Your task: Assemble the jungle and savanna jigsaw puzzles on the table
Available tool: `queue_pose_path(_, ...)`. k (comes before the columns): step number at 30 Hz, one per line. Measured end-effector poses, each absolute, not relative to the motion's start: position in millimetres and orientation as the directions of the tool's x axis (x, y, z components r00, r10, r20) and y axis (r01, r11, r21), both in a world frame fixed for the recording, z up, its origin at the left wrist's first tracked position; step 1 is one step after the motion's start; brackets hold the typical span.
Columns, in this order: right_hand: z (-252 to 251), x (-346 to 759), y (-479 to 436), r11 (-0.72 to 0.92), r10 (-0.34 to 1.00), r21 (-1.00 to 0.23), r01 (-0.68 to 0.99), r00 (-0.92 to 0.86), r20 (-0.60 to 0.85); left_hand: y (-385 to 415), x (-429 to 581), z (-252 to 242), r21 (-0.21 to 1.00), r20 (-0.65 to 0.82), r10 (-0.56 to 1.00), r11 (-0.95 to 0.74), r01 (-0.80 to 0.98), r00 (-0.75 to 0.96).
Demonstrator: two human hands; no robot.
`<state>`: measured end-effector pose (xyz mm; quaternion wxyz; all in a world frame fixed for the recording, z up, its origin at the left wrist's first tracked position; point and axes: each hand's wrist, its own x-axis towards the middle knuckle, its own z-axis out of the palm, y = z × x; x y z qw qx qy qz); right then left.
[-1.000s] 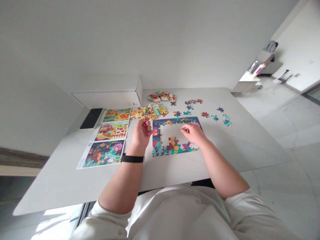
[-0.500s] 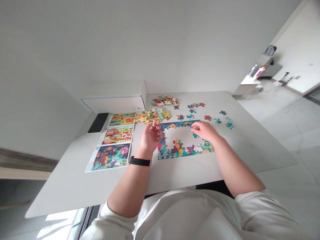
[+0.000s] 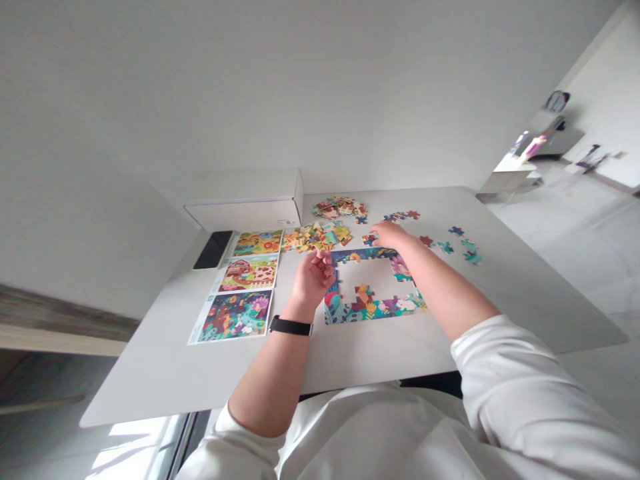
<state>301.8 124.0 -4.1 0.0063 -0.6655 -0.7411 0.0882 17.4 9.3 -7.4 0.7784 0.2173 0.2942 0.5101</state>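
Observation:
A partly built jigsaw puzzle [image 3: 373,308] lies on the white table [image 3: 380,347], its frame done and its middle bare. My left hand [image 3: 313,280], with a black band on the wrist, hovers at the puzzle's left edge, fingers curled; what it holds is hidden. My right hand [image 3: 390,235] reaches past the puzzle's far edge and its fingertips rest on a loose piece [image 3: 369,239] there. More loose blue and brown pieces [image 3: 453,243] lie scattered to the right.
Two piles of loose pieces [image 3: 317,237] [image 3: 337,207] sit at the back. A sheet with three reference pictures [image 3: 240,287] lies left, a black phone [image 3: 214,249] and a white box [image 3: 250,200] behind it. The table's near edge is by my body.
My right hand has moved from inside the puzzle frame to beyond its far edge, onto a loose piece. The left hand has stayed by the left edge. The camera has shifted.

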Motion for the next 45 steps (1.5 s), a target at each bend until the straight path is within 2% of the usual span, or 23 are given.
queue_pose_path(5, -5, 298, 136, 0.108, 0.973, -0.071, 0.992, -0.12, -0.195, 8, 19, -5, 0.62, -0.239, 0.917, 0.397, -0.677, 0.319)
queue_pose_path(10, -6, 299, 136, 0.1, 0.979, -0.104, 0.99, -0.116, -0.167, 8, 19, -4, 0.62, -0.254, 0.909, 0.414, -0.666, 0.33)
queue_pose_path(14, -10, 303, 126, 0.074, 0.993, -0.246, 0.966, -0.095, -0.075, 8, 19, -5, 0.641, -0.241, 0.908, 0.414, -0.646, 0.343)
queue_pose_path(17, -10, 307, 114, 0.048, 0.997, -0.458, 0.887, -0.07, -0.031, 8, 21, -5, 0.66, -0.228, 0.902, 0.42, -0.622, 0.367)
queue_pose_path(21, -3, 309, 86, 0.096, 0.995, -0.816, 0.57, -0.085, 0.058, 6, 25, -7, 0.684, -0.219, 0.899, 0.418, -0.598, 0.378)
queue_pose_path(23, 1, 306, 64, 0.134, 0.989, -0.919, 0.371, -0.104, 0.102, 6, 27, -9, 0.692, -0.216, 0.899, 0.416, -0.59, 0.38)
queue_pose_path(27, 0, 292, 17, 0.064, 0.984, -0.998, 0.026, -0.17, 0.059, 6, 30, -13, 0.72, -0.217, 0.903, 0.405, -0.564, 0.371)
queue_pose_path(31, -16, 280, -10, -0.028, 0.987, -0.973, -0.231, -0.161, 0.01, 9, 31, -16, 0.75, -0.218, 0.913, 0.383, -0.539, 0.345)
queue_pose_path(33, -25, 278, -13, -0.041, 0.991, -0.969, -0.246, -0.132, -0.009, 10, 31, -18, 0.766, -0.22, 0.919, 0.371, -0.525, 0.328)
queue_pose_path(37, -38, 274, -10, -0.047, 0.991, -0.987, -0.155, -0.129, -0.027, 6, 32, -20, 0.814, -0.212, 0.924, 0.346, -0.467, 0.317)
queue_pose_path(45, -43, 267, -12, -0.024, 0.986, -0.999, -0.03, -0.165, -0.019, -3, 34, -24, 0.935, -0.111, 0.928, 0.219, -0.278, 0.356)
